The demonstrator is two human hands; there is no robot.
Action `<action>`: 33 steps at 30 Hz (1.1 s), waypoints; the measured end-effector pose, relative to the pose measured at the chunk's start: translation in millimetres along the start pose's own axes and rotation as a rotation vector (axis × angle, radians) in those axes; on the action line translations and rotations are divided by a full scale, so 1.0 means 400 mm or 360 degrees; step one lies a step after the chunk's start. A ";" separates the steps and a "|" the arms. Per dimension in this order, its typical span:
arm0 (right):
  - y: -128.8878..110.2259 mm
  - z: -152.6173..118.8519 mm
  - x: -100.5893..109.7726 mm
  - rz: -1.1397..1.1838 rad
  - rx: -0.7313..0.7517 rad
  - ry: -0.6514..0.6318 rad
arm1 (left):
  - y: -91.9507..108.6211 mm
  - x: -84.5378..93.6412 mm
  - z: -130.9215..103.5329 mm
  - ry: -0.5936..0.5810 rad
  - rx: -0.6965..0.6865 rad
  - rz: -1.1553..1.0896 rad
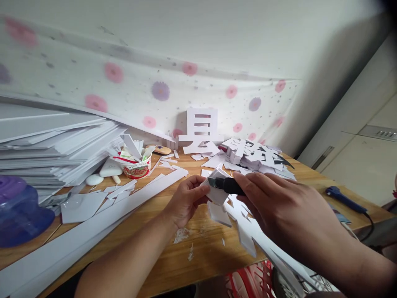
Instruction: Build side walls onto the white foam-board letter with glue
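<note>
My left hand [192,196] pinches a small folded white foam-board piece [219,195] above the middle of the wooden table. In my right hand [276,207] is a black-handled scraper [230,186], its short flat blade lying against the upper part of that piece. Fingers wrap the handle from above, and the blade tip is partly hidden by the board. Just below hangs or lies another small white flap [219,214]; whether it joins the held piece I cannot tell. Cut white strips [246,240] run beneath my right forearm.
A white cut-out character [202,128] stands at the back, beside a pile of cut-out letters [254,155]. Stacked white boards [49,145], a paper tub of scraps [138,169] and a purple-blue container [25,215] are left. A blue glue gun [345,198] lies right.
</note>
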State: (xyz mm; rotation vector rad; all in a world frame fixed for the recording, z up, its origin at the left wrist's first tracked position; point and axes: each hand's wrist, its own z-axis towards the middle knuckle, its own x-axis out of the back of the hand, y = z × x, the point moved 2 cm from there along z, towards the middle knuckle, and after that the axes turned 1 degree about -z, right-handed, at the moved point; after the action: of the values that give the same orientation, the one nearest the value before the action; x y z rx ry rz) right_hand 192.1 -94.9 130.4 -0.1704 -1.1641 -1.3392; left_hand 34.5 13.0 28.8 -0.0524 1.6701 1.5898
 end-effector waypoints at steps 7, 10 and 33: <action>-0.025 0.032 0.010 -0.0116 -0.0033 -0.0108 | -0.011 0.006 0.005 0.0042 0.0014 -0.0019; -0.023 0.039 0.016 -0.0123 -0.0035 -0.0109 | -0.014 0.005 0.005 0.0051 0.0021 -0.0006; 0.017 0.049 0.003 -0.0072 -0.0069 -0.0240 | -0.019 0.004 -0.005 0.0132 0.0039 0.0000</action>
State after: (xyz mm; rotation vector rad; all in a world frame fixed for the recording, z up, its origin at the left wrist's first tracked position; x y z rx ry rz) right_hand 186.6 -80.2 143.8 -0.2817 -1.2721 -1.4108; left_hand 36.5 10.6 21.6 -0.1074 1.7531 1.5856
